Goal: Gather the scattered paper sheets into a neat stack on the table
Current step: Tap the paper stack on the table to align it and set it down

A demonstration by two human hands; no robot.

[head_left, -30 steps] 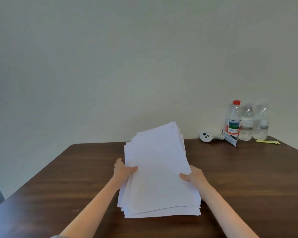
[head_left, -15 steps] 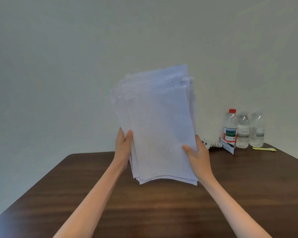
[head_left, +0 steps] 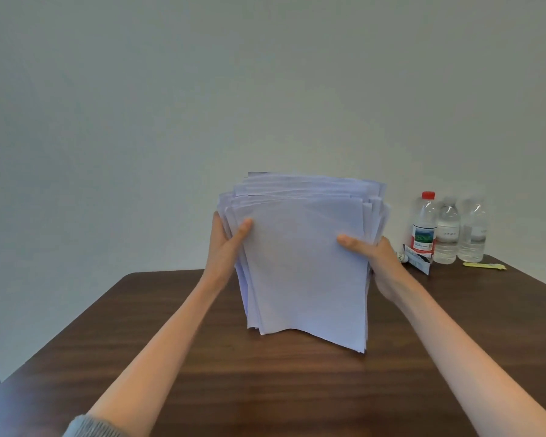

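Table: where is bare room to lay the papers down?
Bare wood lies left of the papers, out to the table edge, and near, between the forearms. Far right corner is crowded: three bottles, a packet, a yellow tool.

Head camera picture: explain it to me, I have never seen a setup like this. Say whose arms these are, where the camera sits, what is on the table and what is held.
There is no machine here. A person wears one camera on the head, looking forward and down at their own arms. The left hand and right hand grip a bundle of paper sheets by its sides, thumbs in front. It is held upright over the brown table, and its top edges are uneven. At the table's far right stand three water bottles, a small packet and a yellow-green tool.
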